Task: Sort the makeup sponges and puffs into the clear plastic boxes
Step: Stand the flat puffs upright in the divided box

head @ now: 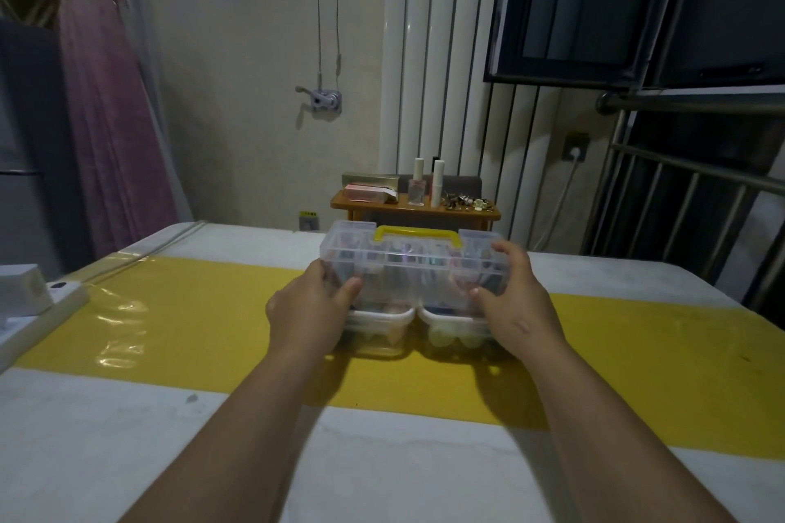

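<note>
The left hand [312, 310] and right hand [516, 304] grip opposite ends of the clear yellow-handled case [408, 268], fingers curled round it. Directly beneath it sit two small clear boxes [456, 325] holding pale sponges and puffs [439, 338]. An uneven lift would likely tilt the case, shaking its contents or dragging those boxes across the bench [170, 310].

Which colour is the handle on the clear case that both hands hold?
Yellow. The handle shows best in the head view.

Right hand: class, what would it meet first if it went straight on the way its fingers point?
The clear handled case: the right hand grips its right end, so it would likely press into it at once.
</note>
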